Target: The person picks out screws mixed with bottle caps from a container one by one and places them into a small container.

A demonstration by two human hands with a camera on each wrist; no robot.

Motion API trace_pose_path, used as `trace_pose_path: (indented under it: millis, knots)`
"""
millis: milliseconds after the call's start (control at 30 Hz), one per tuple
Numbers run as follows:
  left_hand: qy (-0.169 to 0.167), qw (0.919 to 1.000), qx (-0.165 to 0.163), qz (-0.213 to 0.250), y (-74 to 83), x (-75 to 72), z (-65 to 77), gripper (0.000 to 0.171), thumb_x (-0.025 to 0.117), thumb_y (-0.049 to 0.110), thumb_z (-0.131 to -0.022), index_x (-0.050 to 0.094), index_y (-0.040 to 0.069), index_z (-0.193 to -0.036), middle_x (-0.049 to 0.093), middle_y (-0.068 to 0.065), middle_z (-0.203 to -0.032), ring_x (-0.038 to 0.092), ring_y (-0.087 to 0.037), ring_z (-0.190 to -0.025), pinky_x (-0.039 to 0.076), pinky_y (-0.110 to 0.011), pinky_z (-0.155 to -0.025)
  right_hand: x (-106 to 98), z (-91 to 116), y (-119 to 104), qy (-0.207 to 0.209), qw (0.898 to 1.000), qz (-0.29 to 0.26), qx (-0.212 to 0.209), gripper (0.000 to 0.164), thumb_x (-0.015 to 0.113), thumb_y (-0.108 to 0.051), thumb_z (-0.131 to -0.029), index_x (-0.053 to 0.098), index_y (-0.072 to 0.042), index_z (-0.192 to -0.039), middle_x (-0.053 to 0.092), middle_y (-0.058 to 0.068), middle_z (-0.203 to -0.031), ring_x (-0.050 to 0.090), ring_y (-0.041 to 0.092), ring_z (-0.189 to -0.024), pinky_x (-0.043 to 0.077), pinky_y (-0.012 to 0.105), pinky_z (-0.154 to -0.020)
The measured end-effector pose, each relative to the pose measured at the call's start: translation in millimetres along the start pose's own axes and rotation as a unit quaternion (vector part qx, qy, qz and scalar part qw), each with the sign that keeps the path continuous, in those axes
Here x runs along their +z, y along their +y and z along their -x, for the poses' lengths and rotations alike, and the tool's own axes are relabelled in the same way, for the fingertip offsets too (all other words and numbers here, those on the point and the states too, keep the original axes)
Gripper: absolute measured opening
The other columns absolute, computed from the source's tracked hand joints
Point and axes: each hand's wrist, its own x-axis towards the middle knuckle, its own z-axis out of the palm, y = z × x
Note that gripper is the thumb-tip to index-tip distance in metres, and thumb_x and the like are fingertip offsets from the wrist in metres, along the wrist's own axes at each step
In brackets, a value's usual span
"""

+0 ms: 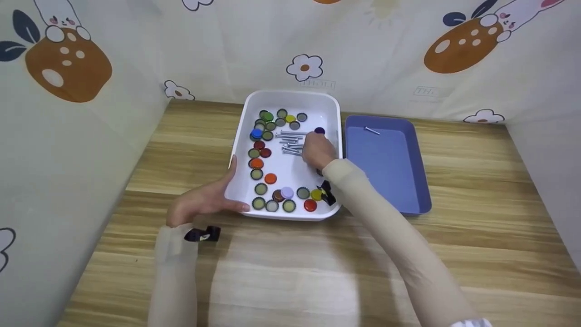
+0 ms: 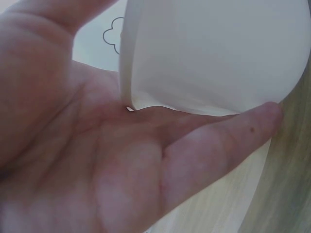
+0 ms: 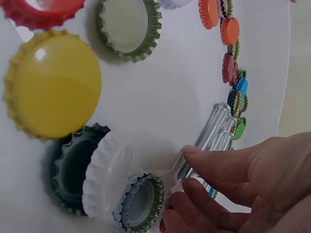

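A white bin (image 1: 297,214) holds several long silver screws (image 1: 290,141) in its middle, lying among bottle caps of many colours. My left hand (image 1: 204,197) is spread around the bin's near left corner, its straight fingers against the outer walls. In the left wrist view, the palm (image 2: 112,160) lies against the white wall (image 2: 214,58). Inside the bin, my right hand (image 1: 317,150) is down at the right end of the screws. The right wrist view shows its thumb and fingers (image 3: 218,158) pinching at the screws (image 3: 216,127); the fingers partly hide them.
A blue tray (image 1: 386,172) stands just right of the bin, with one screw (image 1: 372,131) near its far edge. Wooden tabletop (image 1: 290,272) extends in front. Patterned cloth walls (image 1: 363,59) rise behind and at both sides.
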Motion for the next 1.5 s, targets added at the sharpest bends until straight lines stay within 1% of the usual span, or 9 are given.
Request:
trace_pose_path:
  millis: [167,267,433,667,767,967,1167,1400,1500]
  knots:
    - [0.001,0.9999,0.008,0.008,0.1,-0.4,-0.4,0.133,0.082,0.028,-0.083,-0.030,0.026,-0.155,-0.008,-0.010,-0.170,0.014,-0.033,-0.155,0.006,-0.050,-0.128,0.4,-2.2,-0.1,-0.002,1.000,0.005,0.000,0.025,0.052,0.001,-0.093,0.066,0.003,-0.114,0.071,0.020,-0.109,0.065,0.028,-0.088,0.059,0.040,-0.080]
    - [0.000,0.9998,0.011,0.015,-0.4,-0.2,-0.3,0.133,0.083,0.028,-0.082,-0.029,0.027,-0.155,-0.006,-0.010,-0.171,0.016,-0.033,-0.155,0.006,-0.050,-0.128,1.6,-2.5,0.0,-0.003,1.000,-0.004,0.006,0.025,0.049,-0.001,-0.096,0.065,0.002,-0.115,0.071,0.019,-0.110,0.065,0.028,-0.090,0.059,0.040,-0.081]
    - [0.004,0.9996,0.025,0.009,-3.1,1.2,-1.0,0.131,0.082,0.025,-0.084,-0.029,0.022,-0.155,-0.009,-0.014,-0.170,0.018,-0.035,-0.153,0.007,-0.050,-0.127,4.1,-2.3,0.3,0.010,1.000,0.015,-0.005,0.027,0.043,-0.003,-0.099,0.065,0.003,-0.113,0.071,0.021,-0.112,0.068,0.029,-0.093,0.059,0.045,-0.084]
    - [0.002,1.0000,0.003,0.000,-2.9,0.0,-1.0,0.131,0.081,0.030,-0.084,-0.029,0.024,-0.155,-0.008,-0.013,-0.170,0.013,-0.035,-0.155,0.006,-0.051,-0.127,4.1,-1.9,0.6,0.011,1.000,0.027,-0.005,0.030,0.041,-0.006,-0.102,0.065,0.003,-0.117,0.070,0.022,-0.117,0.070,0.032,-0.100,0.059,0.046,-0.086]
    - [0.001,0.9999,0.012,0.002,-2.4,-0.4,-1.2,0.131,0.081,0.029,-0.084,-0.029,0.023,-0.155,-0.008,-0.014,-0.170,0.015,-0.035,-0.155,0.006,-0.051,-0.127,3.1,-2.3,0.5,0.011,1.000,0.027,-0.008,0.031,0.040,-0.007,-0.102,0.064,0.004,-0.118,0.070,0.023,-0.117,0.070,0.033,-0.101,0.059,0.046,-0.087]
    - [-0.001,0.9996,0.027,0.001,-3.1,-0.3,-0.8,0.132,0.082,0.030,-0.083,-0.029,0.021,-0.155,-0.008,-0.014,-0.170,0.017,-0.036,-0.154,0.007,-0.052,-0.127,1.7,-3.6,0.1,0.001,1.000,0.009,-0.005,0.030,0.041,-0.005,-0.098,0.066,0.003,-0.114,0.071,0.022,-0.113,0.069,0.031,-0.095,0.059,0.044,-0.083]
    - [0.004,0.9998,0.015,0.013,-1.7,-0.4,-0.1,0.132,0.083,0.030,-0.082,-0.026,0.025,-0.156,-0.005,-0.012,-0.170,0.021,-0.035,-0.153,0.009,-0.051,-0.127,-1.7,-2.5,-3.1,-0.029,0.999,-0.020,-0.005,0.029,0.044,0.000,-0.094,0.064,0.002,-0.115,0.070,0.020,-0.108,0.062,0.028,-0.087,0.057,0.040,-0.079]
    - [-0.002,0.9999,0.013,-0.005,-1.5,-0.4,1.2,0.131,0.081,0.032,-0.084,-0.028,0.022,-0.156,-0.004,-0.015,-0.170,0.023,-0.035,-0.151,0.009,-0.052,-0.127,-5.9,-3.7,-7.4,-0.035,0.999,-0.010,0.000,0.028,0.044,-0.002,-0.094,0.065,0.002,-0.112,0.069,0.019,-0.113,0.061,0.027,-0.093,0.056,0.045,-0.088]
    - [-0.003,1.0000,0.003,-0.009,-1.9,-0.3,1.5,0.131,0.081,0.032,-0.084,-0.028,0.021,-0.155,-0.004,-0.014,-0.170,0.024,-0.034,-0.150,0.010,-0.051,-0.127,-8.0,-5.0,-10.0,-0.035,0.999,-0.003,0.001,0.026,0.045,-0.003,-0.094,0.065,0.001,-0.111,0.069,0.018,-0.114,0.059,0.026,-0.094,0.055,0.046,-0.091]
